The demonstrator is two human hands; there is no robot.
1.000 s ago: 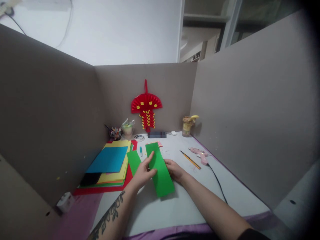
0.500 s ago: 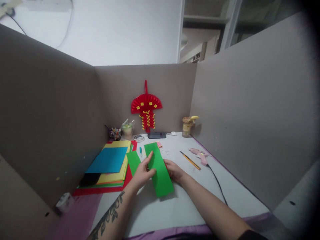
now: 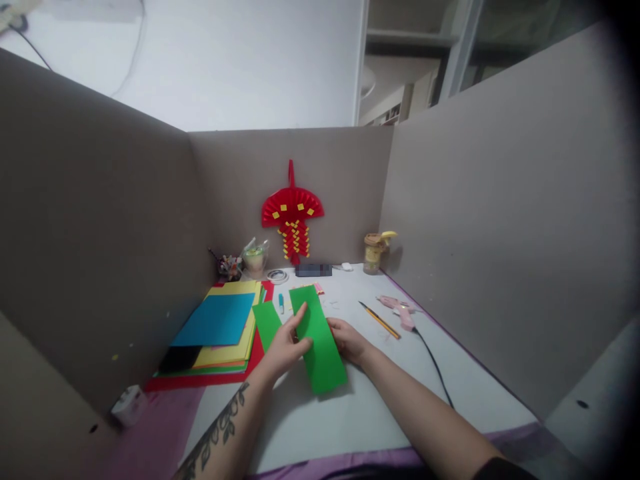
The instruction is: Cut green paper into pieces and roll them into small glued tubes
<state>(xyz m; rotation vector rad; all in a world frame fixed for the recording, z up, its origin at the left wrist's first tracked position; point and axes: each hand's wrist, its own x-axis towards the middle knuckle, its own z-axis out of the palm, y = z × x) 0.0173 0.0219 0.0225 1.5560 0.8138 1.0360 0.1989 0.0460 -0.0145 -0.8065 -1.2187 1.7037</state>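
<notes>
A long green paper strip (image 3: pixel 325 357) is held slightly tilted over the middle of the white table. My left hand (image 3: pixel 286 347) grips its left side, with the thumb and a finger lying on its face. At the strip's right edge is my right hand (image 3: pixel 347 340), its fingers curled; their tips are partly hidden behind the paper, and a bit of red shows beside them. Another green paper piece (image 3: pixel 269 323) lies left of the strip, partly covered by my left hand.
Coloured paper sheets (image 3: pixel 217 320) are stacked at the left. A pencil (image 3: pixel 383 321) and a pink glue gun (image 3: pixel 400 311) with a black cord lie at the right. Cups (image 3: pixel 373 253) stand at the back, below a red paper ornament (image 3: pixel 293 210) on the partition.
</notes>
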